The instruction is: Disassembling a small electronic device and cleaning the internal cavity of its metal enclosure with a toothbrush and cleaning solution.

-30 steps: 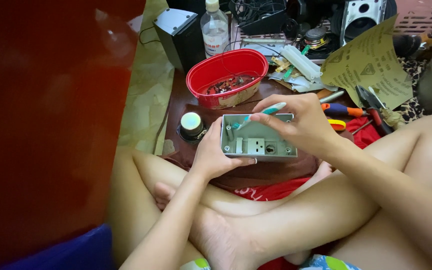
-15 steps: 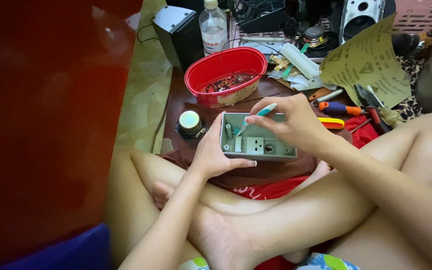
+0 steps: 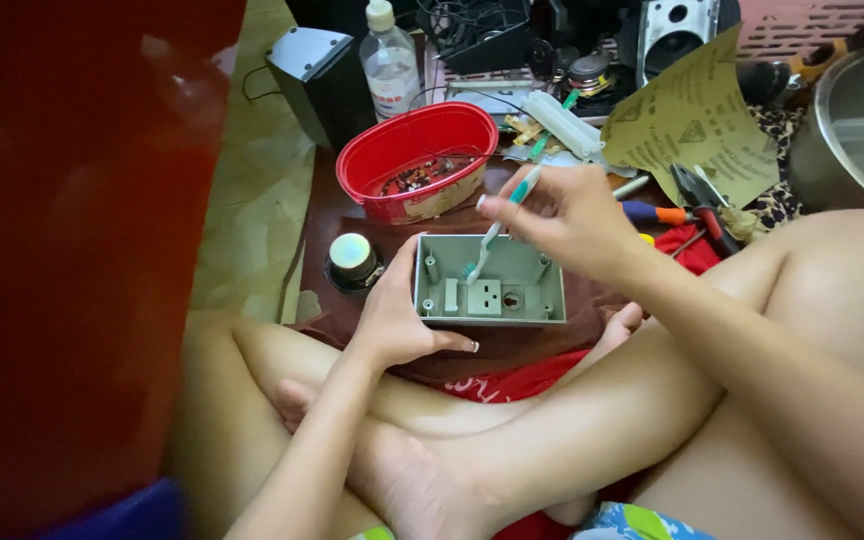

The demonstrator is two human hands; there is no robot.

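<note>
Brushing out the grey plastic housing [image 3: 490, 280] w/ a teal toothbrush [image 3: 497, 225] looks like the step we're on. Our left hand [image 3: 392, 315] cups the box's left edge, fingers wrapped, steadying it above our crossed legs, just in front of the red basin [image 3: 417, 160]. Our right hand [image 3: 562, 215] pinches the brush handle, bristles down inside the box. Next, we reckon, short strokes round the posts & corners, box kept level.
</note>
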